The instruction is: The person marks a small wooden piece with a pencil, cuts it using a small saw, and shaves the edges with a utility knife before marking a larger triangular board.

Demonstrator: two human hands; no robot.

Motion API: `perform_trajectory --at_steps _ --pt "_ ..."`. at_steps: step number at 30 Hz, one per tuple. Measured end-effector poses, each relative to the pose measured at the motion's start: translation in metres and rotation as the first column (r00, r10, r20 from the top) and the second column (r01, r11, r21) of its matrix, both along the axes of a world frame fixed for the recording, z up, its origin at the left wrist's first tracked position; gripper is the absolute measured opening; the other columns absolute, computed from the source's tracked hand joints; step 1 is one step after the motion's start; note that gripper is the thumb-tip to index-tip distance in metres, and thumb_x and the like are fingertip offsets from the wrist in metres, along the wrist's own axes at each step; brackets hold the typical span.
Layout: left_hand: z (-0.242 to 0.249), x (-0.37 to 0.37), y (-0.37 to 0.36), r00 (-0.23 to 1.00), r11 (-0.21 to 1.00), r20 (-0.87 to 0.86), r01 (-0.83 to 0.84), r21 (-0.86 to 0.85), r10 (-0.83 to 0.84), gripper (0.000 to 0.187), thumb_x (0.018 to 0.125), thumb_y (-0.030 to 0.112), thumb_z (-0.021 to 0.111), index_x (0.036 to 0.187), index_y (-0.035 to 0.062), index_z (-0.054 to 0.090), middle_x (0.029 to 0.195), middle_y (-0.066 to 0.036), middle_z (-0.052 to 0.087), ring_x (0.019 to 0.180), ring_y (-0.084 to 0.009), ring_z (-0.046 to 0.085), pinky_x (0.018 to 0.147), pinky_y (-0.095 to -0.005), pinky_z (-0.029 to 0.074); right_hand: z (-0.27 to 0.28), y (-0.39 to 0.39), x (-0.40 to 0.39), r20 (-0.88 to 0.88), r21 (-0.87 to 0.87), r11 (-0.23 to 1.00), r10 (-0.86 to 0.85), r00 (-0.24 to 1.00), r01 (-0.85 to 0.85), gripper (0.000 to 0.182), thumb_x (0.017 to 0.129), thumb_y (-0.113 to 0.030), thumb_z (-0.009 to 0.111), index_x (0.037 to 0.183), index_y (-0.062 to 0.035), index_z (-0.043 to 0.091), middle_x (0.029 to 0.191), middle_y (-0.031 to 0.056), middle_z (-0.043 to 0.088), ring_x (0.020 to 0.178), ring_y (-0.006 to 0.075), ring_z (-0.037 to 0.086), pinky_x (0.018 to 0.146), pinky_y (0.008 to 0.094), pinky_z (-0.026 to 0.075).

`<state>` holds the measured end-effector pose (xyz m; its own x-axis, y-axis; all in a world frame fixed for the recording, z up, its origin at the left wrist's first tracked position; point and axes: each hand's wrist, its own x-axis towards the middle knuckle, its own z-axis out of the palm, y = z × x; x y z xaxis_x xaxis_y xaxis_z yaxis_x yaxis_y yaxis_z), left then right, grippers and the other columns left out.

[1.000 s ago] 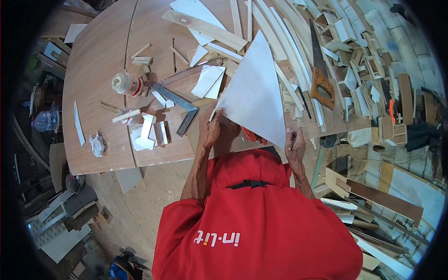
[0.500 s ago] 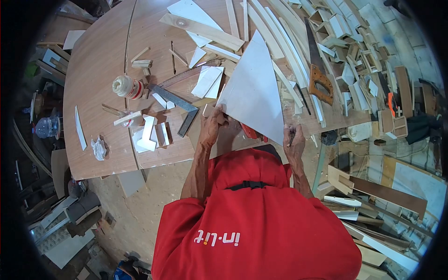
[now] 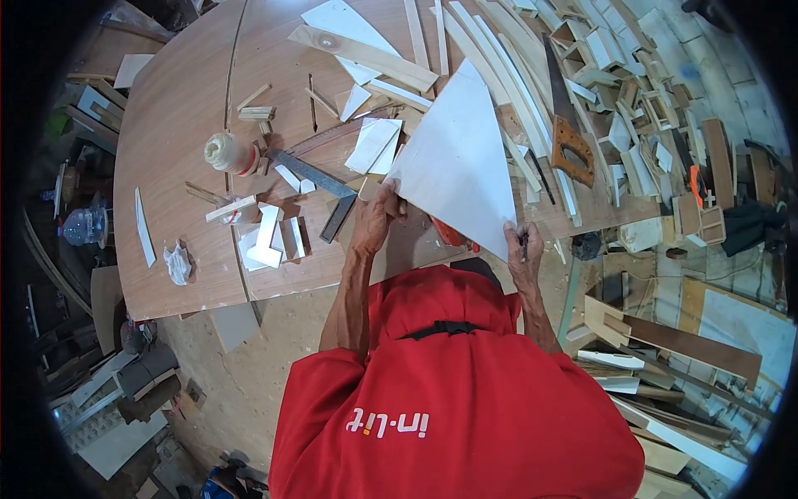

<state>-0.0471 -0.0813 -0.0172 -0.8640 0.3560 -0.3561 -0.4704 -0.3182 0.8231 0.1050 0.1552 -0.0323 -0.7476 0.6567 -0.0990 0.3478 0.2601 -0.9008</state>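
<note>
A white triangular board is tilted up over the near edge of the workbench, its narrow tip pointing away from me. My left hand is closed on its left corner, thumb on the face and fingers curled near the edge. At the lower right corner, my right hand pinches the board's edge. A small dark stick-like thing, too small to name surely, shows between the right fingers. Partly hidden under the board lies a red object. A try square rests left of my left hand, beside white offcuts.
The handsaw lies on the bench right of the board, near long wooden strips. Small wooden frames are heaped at far right. To the left stand a glue jar and white wood pieces.
The board has shifted slightly to the right and turned a little, with both hands still gripping it. The dark thing in my right hand shows more clearly now.
</note>
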Motion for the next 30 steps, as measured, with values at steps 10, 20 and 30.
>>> perform_trajectory --at_steps 10,20,30 --pt "0.009 0.014 -0.010 0.967 0.879 -0.239 -0.040 -0.475 -0.085 0.039 0.089 0.036 0.062 0.105 0.0003 0.064 0.075 0.000 0.058 0.068 -0.0101 0.050 0.062 -0.0251 0.042 0.007 -0.004 -0.002 -0.144 0.021 0.998 -0.058 0.988 0.061 0.038 0.084 -0.021 0.070 0.065 -0.0075 0.040 0.060 -0.0051 0.033 0.055 0.0067 0.030 0.048 0.0252 0.026" --pt "0.023 0.042 0.008 0.917 0.857 -0.233 0.181 -0.482 -0.324 0.032 0.085 0.025 0.068 0.106 0.0022 0.064 0.072 0.000 0.054 0.066 -0.0098 0.046 0.060 -0.0264 0.040 0.011 -0.022 -0.011 -0.156 -0.023 0.996 -0.092 0.983 0.090 0.036 0.084 -0.019 0.070 0.066 -0.0093 0.040 0.063 -0.0062 0.034 0.057 0.0055 0.030 0.050 0.0232 0.025" --pt "0.031 0.074 0.041 0.943 0.916 -0.172 0.216 -0.337 -0.286 0.035 0.085 0.021 0.068 0.112 -0.0003 0.062 0.087 -0.006 0.066 0.077 -0.0123 0.059 0.071 -0.0264 0.049 0.011 -0.019 -0.012 -0.228 -0.101 0.995 -0.047 0.972 0.024 0.036 0.083 -0.017 0.069 0.064 -0.0083 0.039 0.061 -0.0054 0.033 0.056 0.0062 0.029 0.049 0.0246 0.025"
